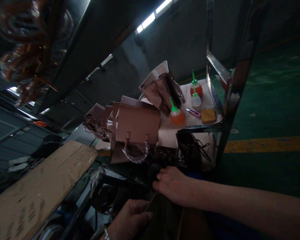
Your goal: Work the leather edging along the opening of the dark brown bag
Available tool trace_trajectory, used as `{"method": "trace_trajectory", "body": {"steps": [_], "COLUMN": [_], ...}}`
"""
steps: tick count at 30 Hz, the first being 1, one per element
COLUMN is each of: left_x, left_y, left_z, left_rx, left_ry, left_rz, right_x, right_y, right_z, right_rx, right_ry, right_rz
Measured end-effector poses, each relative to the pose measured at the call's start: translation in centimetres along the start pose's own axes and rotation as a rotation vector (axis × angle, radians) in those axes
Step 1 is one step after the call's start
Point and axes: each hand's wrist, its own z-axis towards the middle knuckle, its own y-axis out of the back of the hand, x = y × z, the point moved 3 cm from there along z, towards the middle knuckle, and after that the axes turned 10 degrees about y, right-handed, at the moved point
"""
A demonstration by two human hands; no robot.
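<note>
Low in the view, my left hand [130,218] pinches the edge of a dark, flat-sided piece [162,213] between thumb and fingers. My right hand [173,185] reaches in from the right, its fingers curled over the upper edge of the same piece. Dim light hides whether this piece is a whole bag or only a panel. Just beyond my hands, a brown handbag [137,121] lies tilted on a shelf, its handle [137,158] wrapped in clear plastic. A dark bag [187,146] with thin straps sits on the lower level, above my right hand.
Squeeze bottles with green spouts, including an orange one [177,117], stand beside a pink cutter [193,113] and a yellow sponge [208,116]. A metal rack post [230,103] rises at right. A long board [47,186] lies left; plastic-wrapped handles [22,63] hang overhead.
</note>
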Motion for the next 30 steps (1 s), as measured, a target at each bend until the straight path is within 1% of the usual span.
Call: {"method": "trace_trajectory", "body": {"steps": [3, 4, 5, 7, 9, 11, 13, 15, 16, 17, 19, 20, 22, 24, 27, 29, 30], "left_x": [-0.4, -0.8, -1.2, -2.3, -3.1, -3.4, -3.1, -2.5, -2.2, -2.0, -1.9, -2.0, -2.5, -3.4, -4.6, -4.8, -4.7], "left_y": [-0.1, -0.1, -0.1, -0.2, -0.3, -0.4, -0.5, -0.5, -0.5, -0.5, -0.6, -0.7, -0.9, -1.2, -2.0, -2.4, -2.4], "left_z": [0.1, 0.3, 0.6, 1.5, 2.4, 3.1, 3.5, 3.4, 3.3, 3.1, 2.6, 2.2, 0.9, -1.1, -4.6, -5.9, -6.0], "left_rx": [-0.032, -0.045, -0.055, -0.065, -0.052, -0.010, 0.022, 0.009, -0.015, -0.043, -0.101, -0.127, -0.183, -0.273, -0.397, -0.429, -0.435], "left_ry": [0.052, 0.050, 0.023, -0.083, -0.182, -0.229, -0.226, -0.201, -0.186, -0.183, -0.204, -0.224, -0.268, -0.319, -0.426, -0.445, -0.432], "left_rz": [0.056, 0.088, 0.124, 0.182, 0.198, 0.159, 0.078, 0.012, 0.001, 0.003, 0.037, 0.068, 0.147, 0.242, 0.404, 0.496, 0.522], "right_x": [0.0, -0.1, -0.1, -0.2, -0.4, -0.6, -0.8, -1.2, -1.4, -1.7, -1.8, -1.8, -1.7, -1.3, -0.6, -0.7, -0.9], "right_y": [-0.1, -0.2, -0.3, -0.4, -0.4, -0.1, 0.5, 1.1, 1.2, 1.1, 0.8, 0.8, 1.6, 3.1, 5.5, 6.1, 6.0], "right_z": [0.0, 0.0, 0.0, 0.1, -0.1, -0.7, -1.8, -3.2, -4.0, -4.7, -5.6, -5.7, -5.6, -5.1, -4.2, -3.7, -3.6], "right_rx": [0.021, 0.036, 0.050, 0.077, 0.121, 0.135, 0.074, 0.010, 0.025, 0.068, 0.181, 0.222, 0.232, 0.198, 0.156, 0.155, 0.170], "right_ry": [0.009, 0.012, 0.012, 0.007, -0.039, -0.109, -0.212, -0.370, -0.453, -0.519, -0.567, -0.553, -0.487, -0.390, -0.200, -0.125, -0.116], "right_rz": [0.019, 0.025, 0.031, 0.051, 0.089, 0.150, 0.204, 0.250, 0.298, 0.370, 0.548, 0.626, 0.689, 0.687, 0.661, 0.653, 0.663]}}
